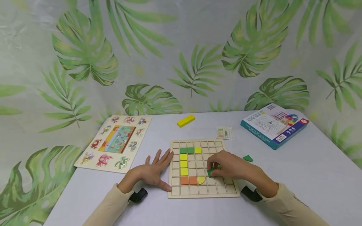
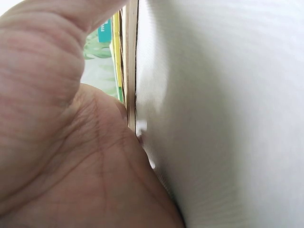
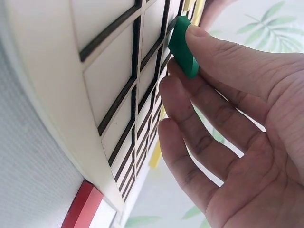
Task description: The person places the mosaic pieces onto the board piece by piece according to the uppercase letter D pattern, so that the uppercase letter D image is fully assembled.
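Observation:
A wooden grid board lies on the table. Between thumb and fingers my right hand pinches a green tile, held over the board's right-centre cells; part of its outline is hidden. With fingers spread, my left hand touches the board's left edge. Several square tiles sit in the cells: a green tile and others along the upper row, a yellow tile in the column below, an orange tile lower down. Beside the orange ones is a yellow rounded tile.
Right of the board lies a loose green rounded tile. Behind it are a small pattern card and a yellow block. A teal-edged box stands back right; an animal picture puzzle board lies left.

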The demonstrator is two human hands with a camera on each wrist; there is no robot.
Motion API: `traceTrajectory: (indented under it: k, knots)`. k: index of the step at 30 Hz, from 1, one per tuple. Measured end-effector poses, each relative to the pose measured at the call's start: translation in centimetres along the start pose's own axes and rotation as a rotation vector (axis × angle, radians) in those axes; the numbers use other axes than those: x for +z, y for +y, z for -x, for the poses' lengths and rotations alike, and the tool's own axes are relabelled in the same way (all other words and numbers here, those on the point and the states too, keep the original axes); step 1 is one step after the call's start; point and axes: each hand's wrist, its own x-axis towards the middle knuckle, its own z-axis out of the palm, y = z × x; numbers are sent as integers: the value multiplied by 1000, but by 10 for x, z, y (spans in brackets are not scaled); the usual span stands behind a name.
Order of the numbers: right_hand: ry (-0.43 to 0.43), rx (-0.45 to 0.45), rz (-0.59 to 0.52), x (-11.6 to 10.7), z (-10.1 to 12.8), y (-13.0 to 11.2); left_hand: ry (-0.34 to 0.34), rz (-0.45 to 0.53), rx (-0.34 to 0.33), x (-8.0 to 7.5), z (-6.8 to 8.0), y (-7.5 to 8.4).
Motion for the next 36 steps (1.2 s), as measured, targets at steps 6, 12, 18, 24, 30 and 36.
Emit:
traceTrajectory:
  k: [6,12,18,24,30,36]
  knots:
    - [-11,-8,-30,-2,2,-3,4,-29,4,1,-1,-1]
    - [-1,-30,-6,2,0,-2,4,-22,10,0,-1,-1]
    - [-4,-20,10,4,-2,-4,0,-22,9,0,-1,0]
    - [9,-57,49,5,-2,-7,-2,-15,4,0,0,0]
    - [33,-30,80,8,-2,-6,-3,-15,8,0,0,0]
    - [59,4,99,9,-3,-5,-3,-21,13,0,-1,-1]
